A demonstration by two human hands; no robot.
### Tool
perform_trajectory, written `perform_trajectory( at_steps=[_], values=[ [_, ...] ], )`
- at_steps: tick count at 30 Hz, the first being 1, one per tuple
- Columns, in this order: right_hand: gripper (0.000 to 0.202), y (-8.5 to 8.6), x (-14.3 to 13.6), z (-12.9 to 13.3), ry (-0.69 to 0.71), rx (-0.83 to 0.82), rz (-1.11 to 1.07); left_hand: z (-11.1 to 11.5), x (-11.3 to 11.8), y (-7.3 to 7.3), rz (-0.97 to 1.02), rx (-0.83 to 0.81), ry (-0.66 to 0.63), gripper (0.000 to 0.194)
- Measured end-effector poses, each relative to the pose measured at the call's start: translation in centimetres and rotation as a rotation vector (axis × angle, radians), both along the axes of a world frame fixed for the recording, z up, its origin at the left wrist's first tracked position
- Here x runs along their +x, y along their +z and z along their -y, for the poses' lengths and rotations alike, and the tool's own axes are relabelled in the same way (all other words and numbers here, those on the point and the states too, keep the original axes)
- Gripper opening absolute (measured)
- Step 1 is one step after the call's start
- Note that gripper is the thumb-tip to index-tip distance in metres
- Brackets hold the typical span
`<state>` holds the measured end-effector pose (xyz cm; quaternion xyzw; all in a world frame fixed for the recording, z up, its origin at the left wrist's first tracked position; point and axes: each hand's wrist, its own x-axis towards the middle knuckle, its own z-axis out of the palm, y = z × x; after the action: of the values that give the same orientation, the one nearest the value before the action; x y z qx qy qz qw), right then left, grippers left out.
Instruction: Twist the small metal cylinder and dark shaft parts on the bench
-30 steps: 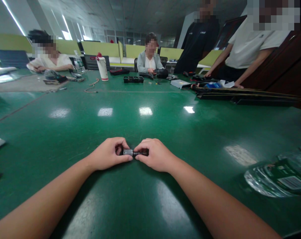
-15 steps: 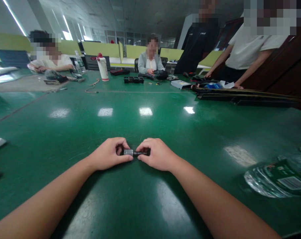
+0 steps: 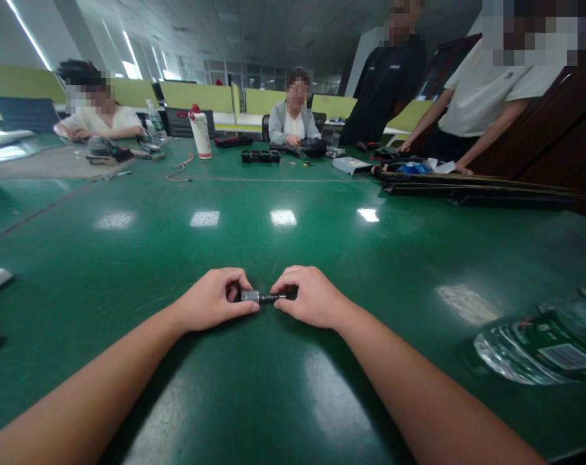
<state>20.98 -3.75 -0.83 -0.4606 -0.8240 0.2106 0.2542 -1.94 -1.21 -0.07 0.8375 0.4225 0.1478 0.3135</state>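
A small silver metal cylinder (image 3: pixel 250 296) with a dark, ringed shaft (image 3: pixel 268 298) sticking out of its right end lies level, just over the green tabletop. Thumb and fingers of my left hand (image 3: pixel 213 300) are closed around the silver body. On the other side, my right hand (image 3: pixel 312 298) has its thumb and forefinger curled about the far part of the shaft, close to its tip. The remaining fingers of both hands are tucked behind and partly hidden. Whether the cylinder rests on the table is hard to make out.
To my right a clear water bottle (image 3: pixel 539 349) lies on its side. Across the green table (image 3: pixel 293 245) stand a white tumbler (image 3: pixel 201 135), a black tray-like part (image 3: pixel 261 156) and a grey box (image 3: pixel 351 165). Long dark strips (image 3: pixel 467 187) lie at right. Several people are around the far side.
My right hand has shifted slightly to the right along the shaft, so more of the shaft shows. My left hand and the silver cylinder have stayed in place.
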Motion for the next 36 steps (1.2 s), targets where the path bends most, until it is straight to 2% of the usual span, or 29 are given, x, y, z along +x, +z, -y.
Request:
perform_trajectory(
  at_steps=[22,29,36],
  values=[
    [0.014,0.0,0.6,-0.4,-0.042,-0.019,0.031,0.1,0.0,-0.1,0.014,-0.013,0.024,0.037],
    [0.014,0.4,2.3,-1.0,-0.201,-0.048,0.064,0.1,0.1,0.0,0.003,-0.006,0.045,0.036],
    [0.016,0.3,1.9,-0.7,-0.132,-0.078,0.054,0.2,0.2,0.0,0.018,-0.014,0.054,0.036]
  ],
)
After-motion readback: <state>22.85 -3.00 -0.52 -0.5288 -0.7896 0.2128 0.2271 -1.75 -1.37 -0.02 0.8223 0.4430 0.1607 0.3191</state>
